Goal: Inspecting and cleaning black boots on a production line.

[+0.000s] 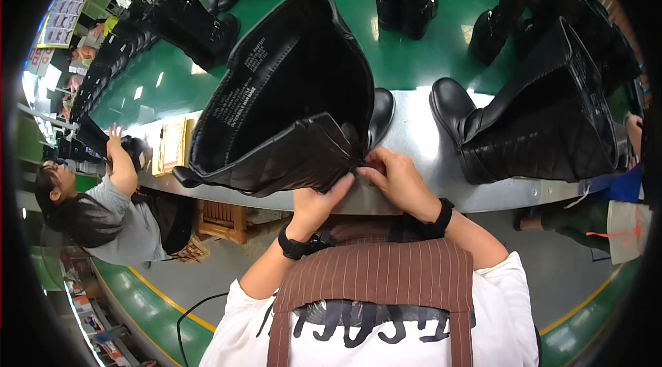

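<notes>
we had the tall black boot [289,98] lying on its side across the edge of the metal counter [414,139], its shaft spread wide open toward us and its toe pointing away. our left hand [316,203] was pinched on the lower edge of the quilted flap from below, and our right hand [394,177] was closed on the same edge just beside it, fingertips at what looked like the foot of the zipper; whether a pull tab sat between them we could not tell.

the boot hung partly over the counter's near rim, so in our judgement a loosened grip could let it slide off toward our striped apron [376,277]. a hard tug at that spot could also snag the lining or pull the seam askew.

the open shaft held nothing we could see, only dark lining. a second black boot [538,125] lay on the counter to our right, well apart, its opening turned from us. more boots [193,22] stood on the green belt [427,50] beyond. a co-worker [103,208] sat at our left.
</notes>
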